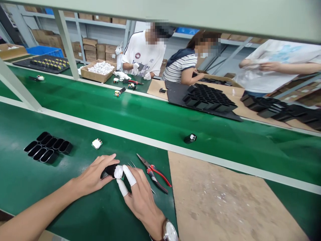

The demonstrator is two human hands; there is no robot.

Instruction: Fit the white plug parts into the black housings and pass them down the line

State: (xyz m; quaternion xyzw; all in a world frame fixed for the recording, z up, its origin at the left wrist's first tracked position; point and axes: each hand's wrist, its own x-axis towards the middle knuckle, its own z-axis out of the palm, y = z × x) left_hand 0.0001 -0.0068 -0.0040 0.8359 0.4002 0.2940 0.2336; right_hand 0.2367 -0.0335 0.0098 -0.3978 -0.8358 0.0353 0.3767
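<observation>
My left hand [97, 174] is wrapped round a black plastic housing [109, 171] lying on its side, its open end toward the right. My right hand [137, 187], with white finger cots on thumb and forefinger, pinches a small circuit board with a white putty-like lump [118, 171] at that opening. How far the board sits inside cannot be made out. Beyond my hands lies another board with a white lump [97, 143]. Red-handled long-nose pliers [151, 170] rest just right of my right hand, beside thin metal tweezers [131, 164] partly hidden by it.
Several empty black housings [47, 147] stand grouped at left. A brown board [225, 197] covers the bench at right. Past a pale rail [125, 135], a green conveyor belt [140, 113] carries a filled housing [190, 138]. Co-workers work opposite, near housings [210, 97] and a carton [96, 75].
</observation>
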